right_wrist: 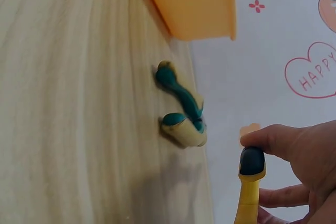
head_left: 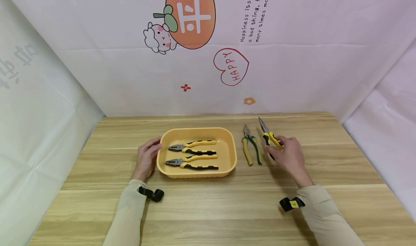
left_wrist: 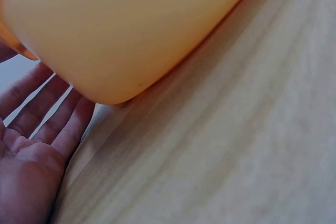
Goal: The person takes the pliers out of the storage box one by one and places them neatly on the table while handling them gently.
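Observation:
My left hand (head_left: 147, 159) holds the left end of a yellow plastic tray (head_left: 229, 152), thumb at the rim and fingers against the outer wall (left_wrist: 131, 35). Inside lie two pairs of combination pliers, an upper one (head_left: 198, 142) and a lower one (head_left: 199, 167), both with yellow-and-black handles and noses to the left. My right hand (head_left: 289, 157) pinches yellow-and-black long-nose pliers (head_left: 267, 133) by the handles, their nose towards the back wall. Just left of them, pliers with yellow-and-green handles (head_left: 249, 145) lie on the table, handles towards me.
The wooden table (head_left: 208, 210) meets a white printed cloth (head_left: 292, 76) at the back, and more white cloth (head_left: 42, 105) hangs at the sides. Each wrist wears a small black camera, one on the left (head_left: 157, 195) and one on the right (head_left: 287, 204).

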A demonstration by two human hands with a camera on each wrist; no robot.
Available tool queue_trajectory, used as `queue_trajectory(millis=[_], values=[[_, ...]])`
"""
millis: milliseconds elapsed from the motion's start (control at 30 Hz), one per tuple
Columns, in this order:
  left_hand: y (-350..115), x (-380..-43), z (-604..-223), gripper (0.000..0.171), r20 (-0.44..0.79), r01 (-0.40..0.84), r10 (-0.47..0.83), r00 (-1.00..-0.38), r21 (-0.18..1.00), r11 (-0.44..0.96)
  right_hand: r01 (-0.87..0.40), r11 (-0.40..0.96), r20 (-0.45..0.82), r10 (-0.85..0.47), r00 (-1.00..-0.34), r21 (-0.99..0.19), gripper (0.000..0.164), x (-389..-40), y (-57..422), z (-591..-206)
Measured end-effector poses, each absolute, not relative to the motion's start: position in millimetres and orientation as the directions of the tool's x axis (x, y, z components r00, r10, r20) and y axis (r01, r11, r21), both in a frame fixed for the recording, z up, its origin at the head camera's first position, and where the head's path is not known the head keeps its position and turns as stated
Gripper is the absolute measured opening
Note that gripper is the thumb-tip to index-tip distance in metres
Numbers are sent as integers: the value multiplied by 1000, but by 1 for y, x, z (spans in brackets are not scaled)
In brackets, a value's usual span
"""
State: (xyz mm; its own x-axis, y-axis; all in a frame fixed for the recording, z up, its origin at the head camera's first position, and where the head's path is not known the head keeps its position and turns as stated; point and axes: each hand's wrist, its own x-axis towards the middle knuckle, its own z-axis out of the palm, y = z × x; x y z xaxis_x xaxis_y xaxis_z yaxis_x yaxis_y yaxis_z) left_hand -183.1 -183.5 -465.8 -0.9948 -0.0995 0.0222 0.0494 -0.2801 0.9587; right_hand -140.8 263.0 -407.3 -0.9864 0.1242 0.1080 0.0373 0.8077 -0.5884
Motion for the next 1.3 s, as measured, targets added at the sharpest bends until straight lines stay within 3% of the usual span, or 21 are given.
queue_trajectory(millis=[1300], values=[[-183, -182, -464, 40, 18, 40, -86, -996, 965, -260, 162, 862, -32, 167, -985, -480, 66, -151, 266, -430]])
